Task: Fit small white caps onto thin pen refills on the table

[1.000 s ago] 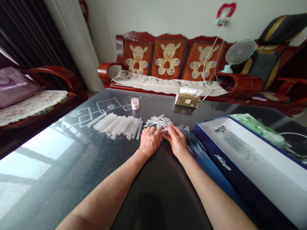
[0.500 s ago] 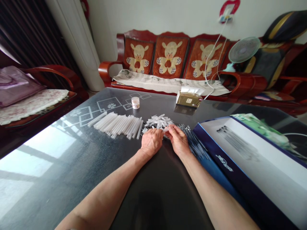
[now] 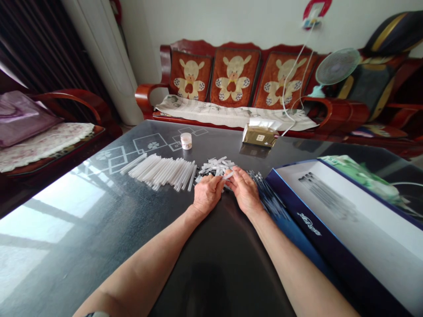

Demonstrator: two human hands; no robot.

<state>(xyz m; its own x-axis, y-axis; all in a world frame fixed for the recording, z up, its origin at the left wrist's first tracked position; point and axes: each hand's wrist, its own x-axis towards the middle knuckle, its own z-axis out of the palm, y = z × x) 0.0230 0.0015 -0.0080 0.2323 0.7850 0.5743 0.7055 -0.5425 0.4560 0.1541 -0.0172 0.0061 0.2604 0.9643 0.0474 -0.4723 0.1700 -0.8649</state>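
Observation:
My left hand [image 3: 206, 194] is closed, with thumb and forefinger pinched at the near end of a small white plastic piece [image 3: 228, 175]. The fingers of my right hand [image 3: 246, 192] are closed round the other end. Just beyond the hands is a loose heap of short white pieces [image 3: 216, 165], with small dark bits among them. To the left lies a row of long translucent white tubes [image 3: 161, 171]. Many thin dark rods with light tips [image 3: 269, 193] lie right of my right hand. The finer parts of the held piece are hidden by the fingers.
A dark blue box with a white inside [image 3: 373, 237] stands at the right, several slim grey-black sticks [image 3: 325, 196] in it. Behind it lies a green-and-white bag [image 3: 360, 174]. A small white tub [image 3: 186, 141] and a gold tissue box [image 3: 260, 135] stand farther back on the dark table [image 3: 132, 246].
The white piece shows more clearly between my fingertips now. My left hand has shifted slightly left, and the right fingers have tilted up a little. The heaps look the same.

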